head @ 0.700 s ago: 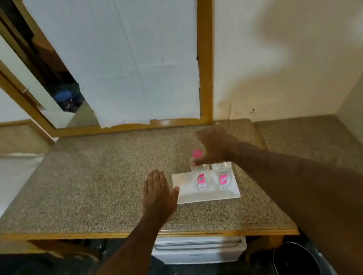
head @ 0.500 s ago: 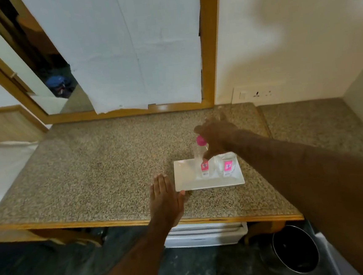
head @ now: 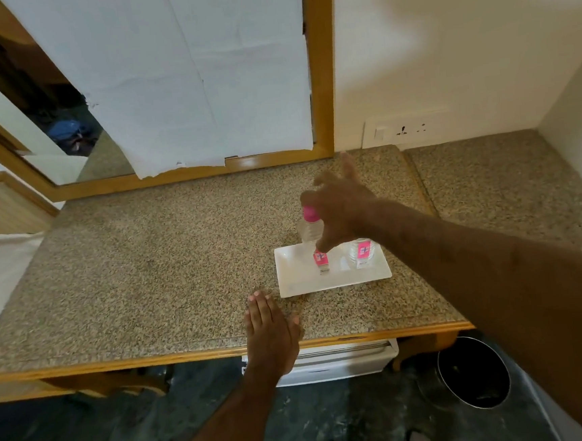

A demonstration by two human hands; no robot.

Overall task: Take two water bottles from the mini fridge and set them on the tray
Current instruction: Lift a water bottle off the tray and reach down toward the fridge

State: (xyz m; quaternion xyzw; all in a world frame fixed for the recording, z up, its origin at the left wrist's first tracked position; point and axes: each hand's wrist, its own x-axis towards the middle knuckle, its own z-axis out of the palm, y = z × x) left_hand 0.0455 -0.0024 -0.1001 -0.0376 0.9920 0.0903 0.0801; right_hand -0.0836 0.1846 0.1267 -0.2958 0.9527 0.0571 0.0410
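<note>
Two clear water bottles with pink labels stand upright on a white rectangular tray (head: 294, 276) on the speckled stone counter (head: 163, 266). The left bottle (head: 309, 231) shows its pink cap; the right bottle (head: 363, 253) has its top hidden behind my wrist. My right hand (head: 343, 208) hovers just over them with fingers spread, thumb hanging beside the left bottle, gripping nothing. My left hand (head: 271, 331) lies flat, palm down, at the counter's front edge, left of the tray. The white mini fridge (head: 330, 361) sits under the counter, its door shut.
A wood-framed mirror (head: 319, 77) covered with white paper stands at the back. A wall socket (head: 403, 130) is behind the tray. A black round bin (head: 472, 376) sits on the dark floor to the right of the fridge. A side wall closes the right end.
My right hand has lifted off the bottle tops and its fingers have spread. My left hand has slid back toward the counter's front edge. Both bottles stay on the tray.
</note>
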